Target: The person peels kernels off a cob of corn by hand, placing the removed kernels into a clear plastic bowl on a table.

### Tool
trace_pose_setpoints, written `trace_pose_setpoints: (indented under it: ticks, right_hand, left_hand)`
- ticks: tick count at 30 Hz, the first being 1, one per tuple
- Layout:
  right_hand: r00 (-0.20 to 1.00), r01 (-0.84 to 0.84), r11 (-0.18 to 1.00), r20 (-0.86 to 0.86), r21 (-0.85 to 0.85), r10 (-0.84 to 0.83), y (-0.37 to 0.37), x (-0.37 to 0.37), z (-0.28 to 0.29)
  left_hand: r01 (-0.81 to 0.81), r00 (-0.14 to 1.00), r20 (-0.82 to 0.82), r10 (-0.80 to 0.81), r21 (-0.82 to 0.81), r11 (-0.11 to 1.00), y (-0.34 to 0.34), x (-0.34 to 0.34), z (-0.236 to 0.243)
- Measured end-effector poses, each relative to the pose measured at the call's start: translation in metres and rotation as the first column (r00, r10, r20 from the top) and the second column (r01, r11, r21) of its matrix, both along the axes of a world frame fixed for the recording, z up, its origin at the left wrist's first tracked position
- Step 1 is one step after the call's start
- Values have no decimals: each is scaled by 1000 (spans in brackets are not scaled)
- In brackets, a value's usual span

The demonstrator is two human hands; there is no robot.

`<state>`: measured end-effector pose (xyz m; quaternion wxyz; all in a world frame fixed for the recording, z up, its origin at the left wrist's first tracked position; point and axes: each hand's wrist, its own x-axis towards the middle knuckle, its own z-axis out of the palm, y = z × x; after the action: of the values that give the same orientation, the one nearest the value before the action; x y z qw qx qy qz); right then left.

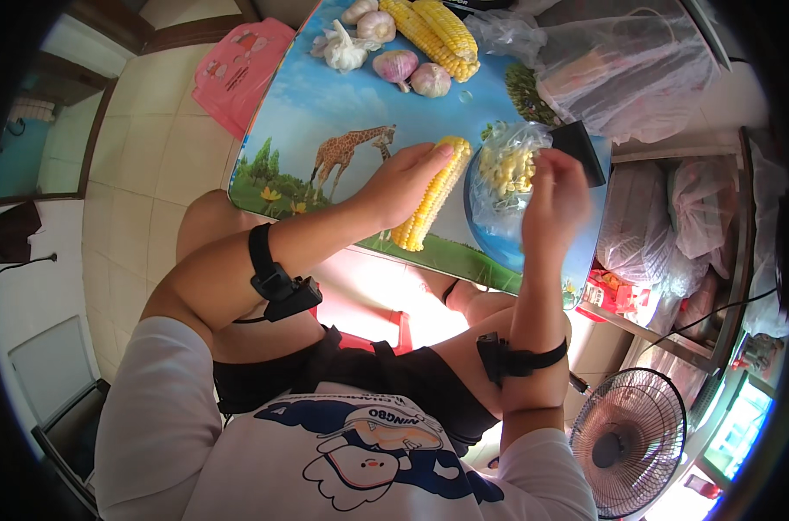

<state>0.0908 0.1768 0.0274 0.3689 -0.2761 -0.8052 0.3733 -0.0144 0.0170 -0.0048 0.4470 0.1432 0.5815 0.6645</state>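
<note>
My left hand (403, 181) is closed around an ear of yellow corn (431, 208), held at a slant over the table with its lower end toward me. To its right stands a round blue dish (497, 245) lined with a clear plastic bag (526, 139). Loose pale-yellow corn kernels (509, 178) lie inside the bag. My right hand (558, 195) is at the right side of this dish, its fingers curled together and somewhat blurred. What they hold, if anything, is hidden.
More corn ears (433, 36) and several garlic bulbs (394, 65) lie at the table's (299, 113) far side. A dark block-like object (578, 149) stands just right of the dish. A pink stool (243, 74) is at the left, a fan (629, 443) at lower right.
</note>
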Motion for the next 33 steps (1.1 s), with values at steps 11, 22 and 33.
trace_pose_setpoints:
  ticks: [11,22,33]
  right_hand:
    - [994,113,956,26,-272,-110,21,11,11]
    - [945,-257,960,180,-109,273,-48,-3,3]
    - [954,-225,958,159,-179,254,-47,-9,-16]
  left_hand:
    - [38,999,-12,-38,-2,999,-1,-4,-8]
    - [8,996,-88,-3,62,998,2,1,-14]
    - [125,917,-385,-110,14,992,1,3,-17]
